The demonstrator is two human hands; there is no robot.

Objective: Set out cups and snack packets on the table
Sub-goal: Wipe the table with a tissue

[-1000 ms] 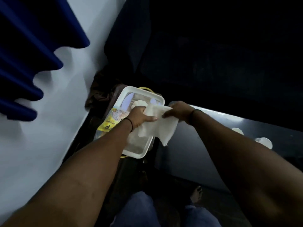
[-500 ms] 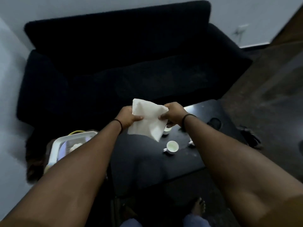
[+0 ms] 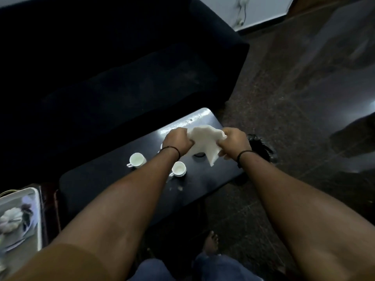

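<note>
Both of my hands hold a white paper napkin (image 3: 204,142) above the far right part of the dark low table (image 3: 97,179). My left hand (image 3: 176,140) grips its left edge and my right hand (image 3: 235,141) pinches its right edge, so the sheet hangs crumpled between them. Two white cups stand on the table: one (image 3: 137,159) left of my left wrist, another (image 3: 178,169) just below it. A third cup (image 3: 197,154) is mostly hidden behind the napkin.
A black sofa (image 3: 121,67) stands behind the table. A white tray (image 3: 30,194) with a white folded item and packets sits at the lower left. Dark speckled floor (image 3: 304,98) lies to the right, a dark object (image 3: 261,148) by the table's right end, my bare foot (image 3: 211,243) below.
My view swung right, from the tray to the table. Both hands carried the napkin from over the tray to above the table's right part, and the sheet is more crumpled.
</note>
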